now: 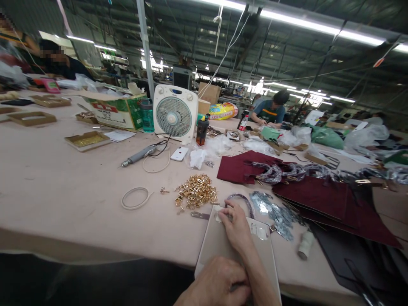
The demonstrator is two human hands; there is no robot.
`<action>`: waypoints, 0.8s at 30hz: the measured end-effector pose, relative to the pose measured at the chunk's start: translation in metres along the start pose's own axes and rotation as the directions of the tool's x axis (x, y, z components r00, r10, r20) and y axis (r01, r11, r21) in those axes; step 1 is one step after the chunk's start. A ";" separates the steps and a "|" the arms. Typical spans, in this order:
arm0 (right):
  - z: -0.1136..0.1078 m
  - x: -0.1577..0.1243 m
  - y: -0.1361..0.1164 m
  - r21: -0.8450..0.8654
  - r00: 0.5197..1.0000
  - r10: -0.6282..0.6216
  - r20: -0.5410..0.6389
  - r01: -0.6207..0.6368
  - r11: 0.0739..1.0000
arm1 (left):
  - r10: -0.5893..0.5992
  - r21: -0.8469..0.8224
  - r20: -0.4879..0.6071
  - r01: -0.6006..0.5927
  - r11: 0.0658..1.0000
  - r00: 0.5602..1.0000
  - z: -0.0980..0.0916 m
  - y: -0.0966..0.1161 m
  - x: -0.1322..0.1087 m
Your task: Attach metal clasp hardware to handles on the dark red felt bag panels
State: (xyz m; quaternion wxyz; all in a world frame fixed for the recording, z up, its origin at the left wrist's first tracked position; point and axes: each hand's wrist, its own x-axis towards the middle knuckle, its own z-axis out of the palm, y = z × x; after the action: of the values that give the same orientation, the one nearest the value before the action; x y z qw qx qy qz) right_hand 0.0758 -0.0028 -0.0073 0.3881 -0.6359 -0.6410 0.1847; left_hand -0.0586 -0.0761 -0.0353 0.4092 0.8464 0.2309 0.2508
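A pale beige panel (219, 250) with a light rim lies at the table's front edge. A dark rounded handle (244, 198) shows at its far edge. My right hand (236, 225) rests on the panel's upper left corner, fingers bent and pressed together over a small pale patch; what they grip is hidden. To the right of these fingers lies a shiny patch with small metal pieces (259, 230). My left hand (219, 280) is closed above the panel's near part, close to my right forearm; a dark bit shows between its fingers, too hidden to name. Beyond the panel lies a pile of gold-coloured metal fittings (196, 191).
Flat grey metal plates (274, 212), a small cylinder (305, 245) and maroon panels (314, 197) lie to the right. Further back are a tape roll (135, 198), an electric screwdriver (139, 155), a phone (179, 154) and a box fan (175, 112). Other people work across the table.
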 end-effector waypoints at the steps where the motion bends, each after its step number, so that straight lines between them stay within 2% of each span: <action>1: 0.000 0.000 0.000 0.004 1.000 -0.002 -0.003 0.002 1.000 | -0.001 -0.009 -0.006 0.001 1.000 1.000 0.000 0.000 0.000; 6: 0.001 -0.001 0.000 0.017 1.000 -0.009 -0.028 0.009 1.000 | -0.001 -0.024 -0.019 0.001 1.000 1.000 0.001 0.000 0.001; 11: 0.000 -0.002 0.001 -0.028 0.999 -0.051 -0.005 0.051 0.998 | -0.003 -0.082 -0.008 0.003 0.997 1.000 0.000 0.000 0.001; 18: -0.001 0.004 0.001 -0.118 0.999 -0.053 0.007 0.054 0.992 | -0.041 -0.234 0.002 0.040 0.971 0.999 -0.013 0.012 0.001; 21: 0.002 0.007 0.002 -0.183 0.998 -0.068 -0.008 0.066 0.981 | -0.047 -0.310 -0.030 0.035 0.950 0.998 -0.017 0.017 0.003; 24: 0.006 0.006 0.000 -0.249 0.994 -0.097 -0.046 0.083 0.965 | -0.090 -0.456 -0.125 0.023 0.890 0.988 -0.014 0.015 0.003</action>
State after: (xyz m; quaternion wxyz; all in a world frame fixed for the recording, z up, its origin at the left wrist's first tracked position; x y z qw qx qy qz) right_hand 0.0718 0.0049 -0.0092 0.3323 -0.6546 -0.6757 0.0674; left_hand -0.0624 -0.0750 -0.0148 0.5846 0.7005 0.2195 0.3456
